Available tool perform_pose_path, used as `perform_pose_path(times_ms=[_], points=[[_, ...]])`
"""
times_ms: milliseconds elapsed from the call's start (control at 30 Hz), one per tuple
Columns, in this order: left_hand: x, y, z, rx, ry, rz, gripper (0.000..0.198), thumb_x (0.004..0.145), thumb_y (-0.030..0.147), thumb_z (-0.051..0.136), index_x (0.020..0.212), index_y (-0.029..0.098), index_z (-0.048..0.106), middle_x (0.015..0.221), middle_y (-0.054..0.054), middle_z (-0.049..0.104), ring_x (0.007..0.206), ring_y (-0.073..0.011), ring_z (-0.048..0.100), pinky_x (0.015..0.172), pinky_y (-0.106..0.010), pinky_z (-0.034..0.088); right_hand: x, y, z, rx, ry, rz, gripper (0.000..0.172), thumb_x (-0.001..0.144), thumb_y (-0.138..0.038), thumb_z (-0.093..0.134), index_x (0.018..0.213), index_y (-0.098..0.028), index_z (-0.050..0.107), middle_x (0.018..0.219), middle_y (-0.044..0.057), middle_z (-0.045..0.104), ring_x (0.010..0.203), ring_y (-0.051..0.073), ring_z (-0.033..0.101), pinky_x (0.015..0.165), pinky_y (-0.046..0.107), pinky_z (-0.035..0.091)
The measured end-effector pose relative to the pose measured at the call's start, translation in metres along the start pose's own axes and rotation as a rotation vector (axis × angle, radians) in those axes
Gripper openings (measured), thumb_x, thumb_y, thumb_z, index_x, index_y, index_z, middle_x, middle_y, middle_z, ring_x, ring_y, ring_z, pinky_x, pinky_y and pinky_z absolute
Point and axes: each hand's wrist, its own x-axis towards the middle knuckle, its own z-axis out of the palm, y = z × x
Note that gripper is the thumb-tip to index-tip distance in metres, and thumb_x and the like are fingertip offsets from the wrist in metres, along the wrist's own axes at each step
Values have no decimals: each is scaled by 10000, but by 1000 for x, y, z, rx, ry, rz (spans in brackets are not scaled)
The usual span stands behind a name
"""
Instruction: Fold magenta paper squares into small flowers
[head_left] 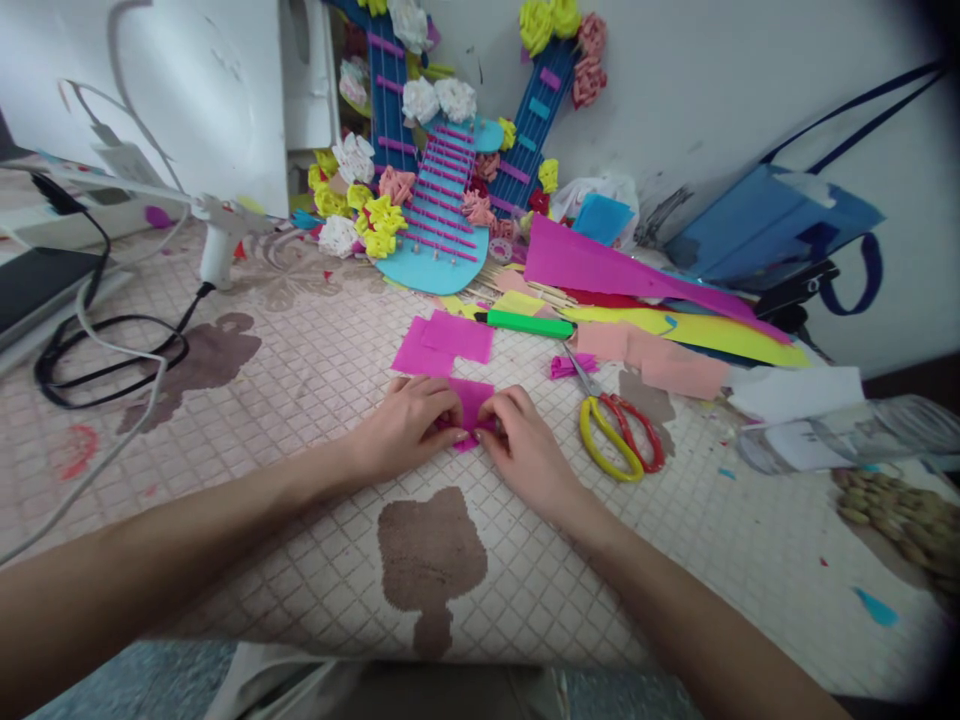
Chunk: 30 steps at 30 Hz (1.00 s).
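Observation:
Both hands meet over a magenta piece of crepe paper [474, 398] on the patterned tablecloth. My left hand [414, 425] pinches its near left edge, and my right hand [523, 440] pinches the near right edge. The near edge appears folded or gathered between the fingertips, though fingers partly hide it. Just beyond lie overlapping flat magenta squares [442, 343]. To the right of my right hand rest scissors [619, 435] with one yellow and one red handle loop, lying beside a small pleated magenta paper bundle [574, 366].
A green marker [529, 323] lies behind the paper, near coloured sheets [645, 290]. Paper-flower decorations [446, 195] lean on the wall. A glue gun [220, 245] with cables stands left. A clear bottle [847, 430] and a blue bag [772, 225] are at right.

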Motion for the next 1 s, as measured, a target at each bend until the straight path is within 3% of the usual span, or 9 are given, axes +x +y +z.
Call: perform_pose_path(times_ms=[100, 300, 467, 600, 733, 1000], points=[[1, 4, 1, 34, 15, -67, 192, 821, 333, 643, 818, 160, 558, 893, -48, 611, 881, -229, 546, 781, -365, 356, 0, 1, -1, -1, 12, -6, 173, 809, -62, 508, 885, -213, 470, 958, 52, 481, 887, 196, 529, 777, 361, 475], [2, 10, 3, 33, -6, -145, 272, 742, 314, 732, 814, 155, 524, 880, -42, 617, 848, -223, 549, 764, -363, 360, 5, 18, -15, -1, 32, 25, 195, 776, -69, 546, 900, -217, 517, 928, 30, 523, 734, 149, 526, 678, 310, 470], [2, 7, 2, -9, 25, -138, 270, 735, 321, 731, 815, 161, 528, 848, -31, 621, 825, -209, 554, 767, -363, 376, 13, 24, -21, 46, 99, 41, 77, 839, -178, 554, 913, -200, 545, 892, 24, 552, 671, 125, 520, 666, 296, 449], [3, -1, -6, -157, 13, -77, 192, 805, 325, 647, 856, 162, 560, 809, -22, 605, 746, -160, 549, 694, -295, 411, 11, 12, -20, 84, 9, -38, 16, 863, -205, 546, 864, -198, 560, 866, 16, 536, 715, 131, 510, 657, 275, 424], [4, -8, -13, -225, -28, -5, 60, 823, 204, 585, 793, 153, 591, 808, -24, 591, 711, -130, 540, 640, -250, 412, 6, 3, -20, 76, -80, -57, 35, 844, -191, 577, 816, -195, 556, 859, 12, 521, 772, 142, 508, 678, 275, 410], [6, 0, -9, -166, 9, -56, 72, 781, 109, 578, 723, 149, 594, 726, -11, 564, 664, -125, 501, 642, -258, 394, 7, 1, -13, 34, -92, -43, 125, 819, -88, 538, 765, -200, 528, 843, 15, 525, 793, 152, 507, 672, 273, 396]])
